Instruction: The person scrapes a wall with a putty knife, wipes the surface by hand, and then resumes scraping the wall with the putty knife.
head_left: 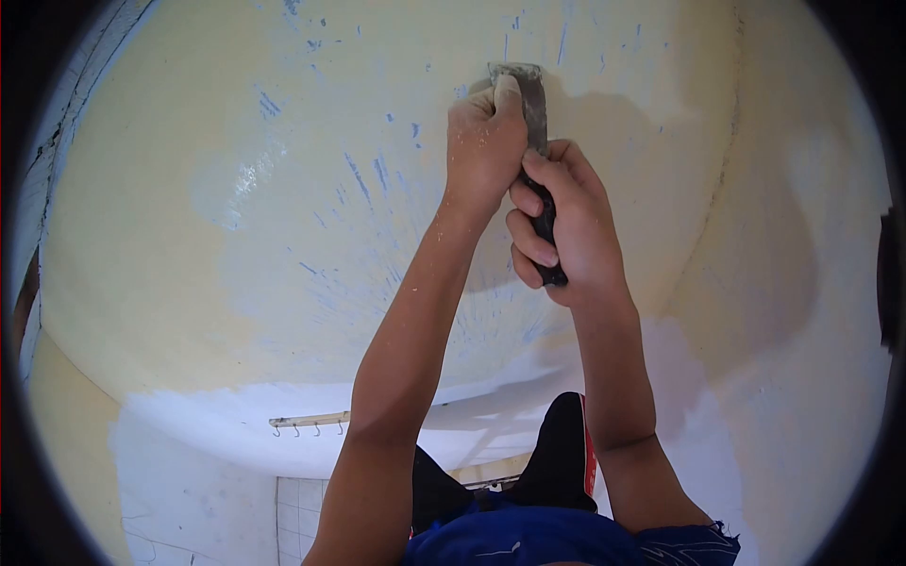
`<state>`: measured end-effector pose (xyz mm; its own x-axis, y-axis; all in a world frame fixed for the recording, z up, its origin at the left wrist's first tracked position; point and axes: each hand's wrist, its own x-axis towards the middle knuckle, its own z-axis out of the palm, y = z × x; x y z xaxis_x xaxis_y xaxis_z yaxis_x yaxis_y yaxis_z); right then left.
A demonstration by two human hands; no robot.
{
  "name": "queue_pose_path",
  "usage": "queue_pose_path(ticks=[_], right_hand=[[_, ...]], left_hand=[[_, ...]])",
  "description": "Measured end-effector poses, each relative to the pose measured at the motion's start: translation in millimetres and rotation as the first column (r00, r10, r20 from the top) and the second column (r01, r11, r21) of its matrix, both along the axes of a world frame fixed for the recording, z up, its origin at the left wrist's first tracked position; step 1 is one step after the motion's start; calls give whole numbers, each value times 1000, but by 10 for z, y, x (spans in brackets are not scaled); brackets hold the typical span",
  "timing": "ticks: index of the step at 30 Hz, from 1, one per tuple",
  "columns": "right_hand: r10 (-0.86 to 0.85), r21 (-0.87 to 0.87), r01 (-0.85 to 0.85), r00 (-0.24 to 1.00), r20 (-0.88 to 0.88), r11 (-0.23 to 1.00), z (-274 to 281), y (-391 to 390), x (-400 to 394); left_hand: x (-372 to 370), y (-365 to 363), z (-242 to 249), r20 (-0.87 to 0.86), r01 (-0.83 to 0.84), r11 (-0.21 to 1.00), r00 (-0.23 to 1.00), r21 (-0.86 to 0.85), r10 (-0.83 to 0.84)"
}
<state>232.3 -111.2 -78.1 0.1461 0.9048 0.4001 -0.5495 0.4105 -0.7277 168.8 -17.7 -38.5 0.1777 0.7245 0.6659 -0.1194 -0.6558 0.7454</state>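
Note:
A scraper (534,111) with a broad metal blade and a black handle lies up against the pale yellow painted surface (311,113). My right hand (580,222) wraps its fingers round the black handle. Higher up, my left hand (486,146) grips the blade, its thumb along the face near the edge and its other fingers curled and partly hidden. Whitish dust coats that thumb, and pale flecks cling to the left wrist. Blue streaks (359,179) show in the worn paint around both hands.
Lower down, a rail with several hooks (310,420) is fixed to the white part of the wall (198,453). Cracks run along the edge at the far left (57,141). A dark object (887,278) sits at the right margin. My legs (557,453) show below.

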Motion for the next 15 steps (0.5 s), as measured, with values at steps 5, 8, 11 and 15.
queue_pose_path(ticks=[5, 8, 11, 15], right_hand=[[-24, 2, 24, 1000, 11, 1000, -189, -9, -12], [33, 13, -33, 999, -8, 999, -273, -11, 20], [3, 25, -2, 999, -36, 1000, -97, -11, 17], [-26, 19, 26, 999, -24, 999, -103, 1, -3]], left_hand=[[12, -2, -186, -23, -65, 998, 998, 5, 65], [31, 133, -281, -37, -37, 996, 999, 80, 40], [81, 77, -82, 7, -78, 987, 997, 140, 78], [23, 14, -66, -63, -14, 1000, 998, 7, 15]])
